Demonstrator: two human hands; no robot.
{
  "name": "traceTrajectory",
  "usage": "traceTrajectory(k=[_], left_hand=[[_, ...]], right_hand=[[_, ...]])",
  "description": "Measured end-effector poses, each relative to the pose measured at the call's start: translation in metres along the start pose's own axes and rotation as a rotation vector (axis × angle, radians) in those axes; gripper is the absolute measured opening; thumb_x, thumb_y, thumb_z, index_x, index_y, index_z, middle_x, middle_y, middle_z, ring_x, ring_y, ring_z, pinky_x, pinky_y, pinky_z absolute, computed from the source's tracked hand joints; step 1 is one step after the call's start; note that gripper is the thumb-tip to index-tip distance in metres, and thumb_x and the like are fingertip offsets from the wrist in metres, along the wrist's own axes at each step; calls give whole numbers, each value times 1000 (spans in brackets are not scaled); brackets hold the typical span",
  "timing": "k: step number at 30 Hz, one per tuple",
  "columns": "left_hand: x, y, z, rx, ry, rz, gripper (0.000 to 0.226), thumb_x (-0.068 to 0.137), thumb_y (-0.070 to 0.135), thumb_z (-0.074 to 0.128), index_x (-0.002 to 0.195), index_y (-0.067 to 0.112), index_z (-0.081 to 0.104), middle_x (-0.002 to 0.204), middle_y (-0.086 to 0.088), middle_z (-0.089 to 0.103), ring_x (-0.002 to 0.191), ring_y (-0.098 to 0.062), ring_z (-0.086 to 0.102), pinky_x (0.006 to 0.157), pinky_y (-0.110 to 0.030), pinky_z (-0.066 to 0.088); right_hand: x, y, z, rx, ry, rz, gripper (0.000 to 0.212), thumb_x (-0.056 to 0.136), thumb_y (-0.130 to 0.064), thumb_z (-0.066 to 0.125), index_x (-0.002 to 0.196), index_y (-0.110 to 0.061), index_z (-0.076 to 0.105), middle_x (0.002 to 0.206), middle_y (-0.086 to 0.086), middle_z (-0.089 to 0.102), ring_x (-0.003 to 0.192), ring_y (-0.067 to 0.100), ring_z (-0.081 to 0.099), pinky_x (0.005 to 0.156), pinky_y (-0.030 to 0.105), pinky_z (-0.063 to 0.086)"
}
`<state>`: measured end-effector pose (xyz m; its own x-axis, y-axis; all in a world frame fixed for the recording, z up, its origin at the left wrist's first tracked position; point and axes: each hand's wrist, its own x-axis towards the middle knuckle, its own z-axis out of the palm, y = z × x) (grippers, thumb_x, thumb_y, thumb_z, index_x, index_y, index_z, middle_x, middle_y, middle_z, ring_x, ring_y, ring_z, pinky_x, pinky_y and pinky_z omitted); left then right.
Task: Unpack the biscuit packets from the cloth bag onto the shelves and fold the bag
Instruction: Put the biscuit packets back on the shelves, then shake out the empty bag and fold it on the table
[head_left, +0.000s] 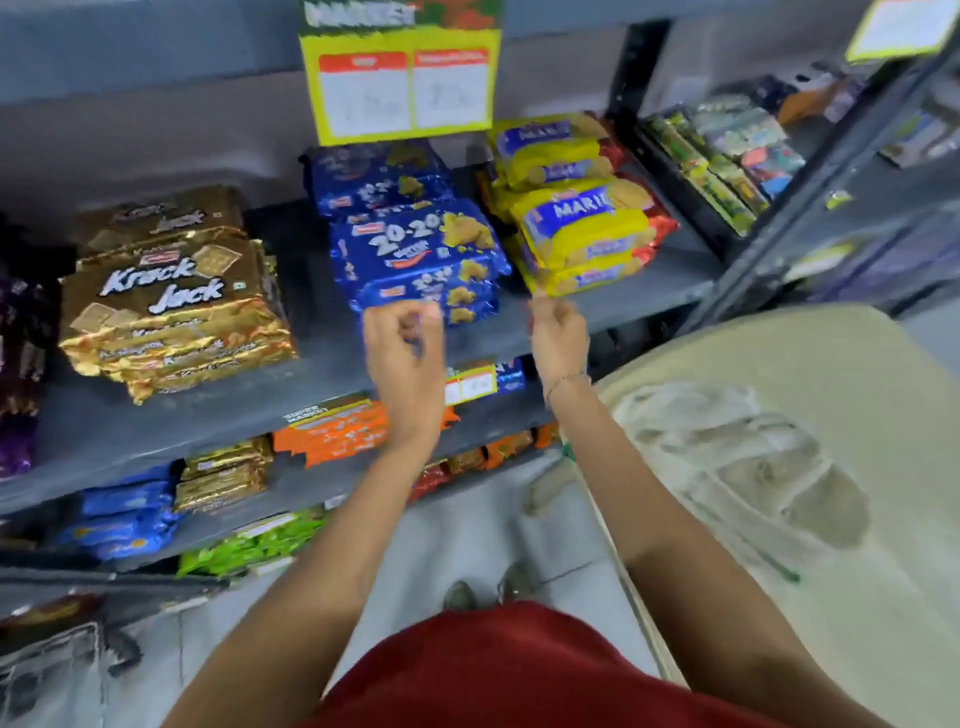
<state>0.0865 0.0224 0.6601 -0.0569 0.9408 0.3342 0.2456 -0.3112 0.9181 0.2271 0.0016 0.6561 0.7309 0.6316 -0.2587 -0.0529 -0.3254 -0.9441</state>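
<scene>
On the grey shelf (322, 374) sit three stacks of biscuit packets: gold "Krack Jack" packets (171, 306) at the left, blue "20-20" packets (415, 249) in the middle and yellow "Marie" packets (582, 228) at the right. A yellow-green tag (400, 83) headed "MARKET" hangs above them; its smaller writing is too blurred to read. The left hand (405, 353) hovers just before the lowest blue packet, fingers (431, 312) loosely curled and holding nothing. The right hand (558, 338) is near the front corner of the Marie stack, fingers bent and empty. The pale cloth bag (727, 457) lies crumpled on the beige worktop (857, 364) to the right, well apart from both hands.
</scene>
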Motion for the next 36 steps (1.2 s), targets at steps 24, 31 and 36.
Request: traceTrajectory(k=[24, 31, 36], left_hand=[[-131, -32, 254, 868, -1187, -203, 70, 93, 32, 45, 144, -6, 17, 141, -27, 43, 127, -42, 44, 100, -44, 40], [-122, -21, 286, 860, -1395, -10, 51, 87, 27, 63, 131, 6, 52, 132, -19, 56, 117, -36, 54, 88, -35, 44], [-107, 8, 326, 553, -1266, 19, 18, 80, 15, 65, 94, 4, 64, 103, -19, 67, 97, -35, 61, 74, -36, 47]], right_hand=[[-39, 195, -304, 406, 746, 677, 72, 84, -48, 58, 132, -7, 23, 130, 12, 44, 115, 30, 50, 93, 40, 48], [-33, 186, -336, 431, 663, 555, 19, 76, 0, 64, 94, 6, 62, 85, 12, 55, 73, 22, 50, 55, 28, 39], [-30, 165, -370, 341, 868, 263, 14, 73, 8, 58, 80, -5, 62, 75, 8, 55, 74, 17, 48, 58, 23, 42]])
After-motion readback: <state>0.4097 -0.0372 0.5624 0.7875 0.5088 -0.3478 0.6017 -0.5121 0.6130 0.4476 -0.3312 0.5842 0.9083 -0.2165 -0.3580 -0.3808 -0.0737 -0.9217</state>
